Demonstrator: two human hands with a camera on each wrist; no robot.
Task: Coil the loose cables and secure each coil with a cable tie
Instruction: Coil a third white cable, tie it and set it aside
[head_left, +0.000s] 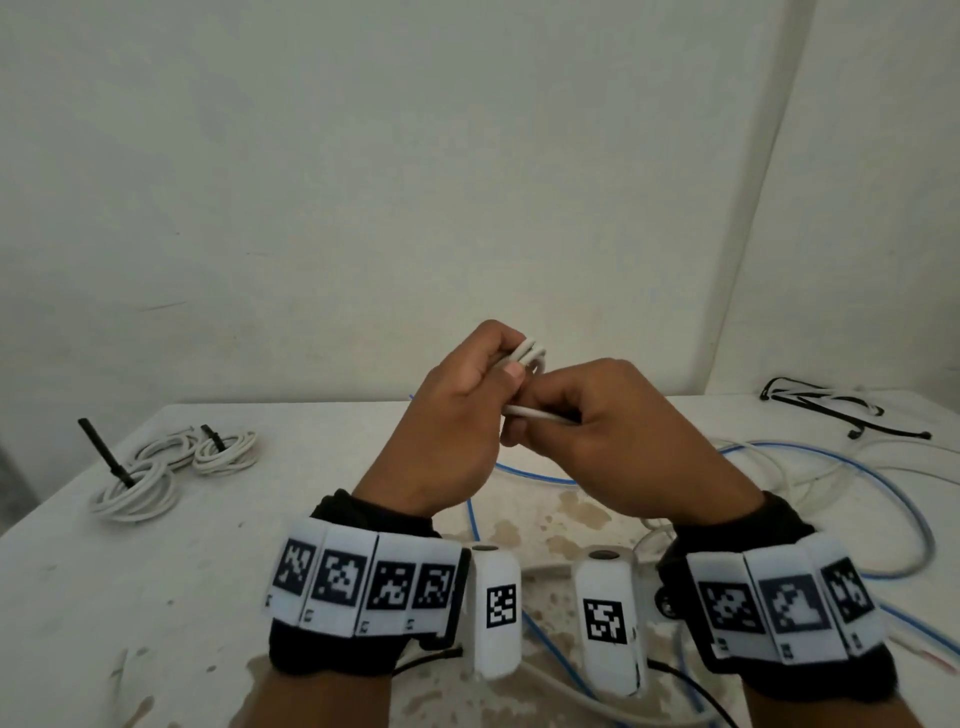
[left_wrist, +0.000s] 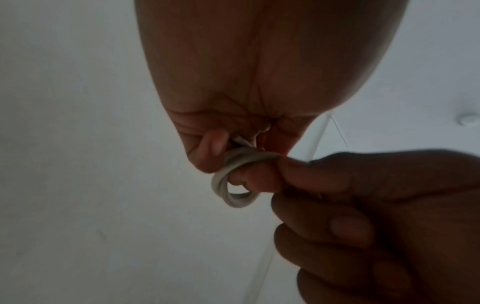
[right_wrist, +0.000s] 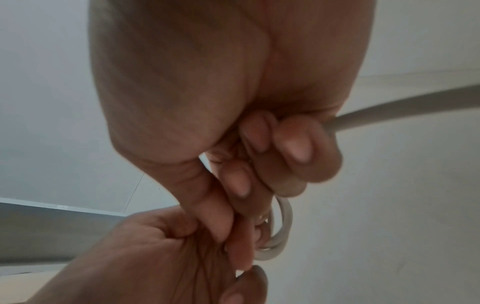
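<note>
The stained white counter (head_left: 208, 597) carries a sprawl of loose blue and white cables (head_left: 810, 483) on the right, three finished white coils bound with black cable ties (head_left: 166, 467) on the left, and a bunch of spare black cable ties (head_left: 831, 402) at the far right corner. Both hands are raised above the counter's middle, touching each other. The left hand (head_left: 447, 415) has its fingers curled round a small coil of round white plastic-sheathed cable (head_left: 530, 356), thumb clamped on top. The right hand (head_left: 613, 421) pinches the cable's free run (head_left: 535, 413) just beside the coil, fingers curled. The cable looks light and smooth, and springy enough to unwind, so I judge the loops are best pinched together where they cross while the tail is fed round.
</note>
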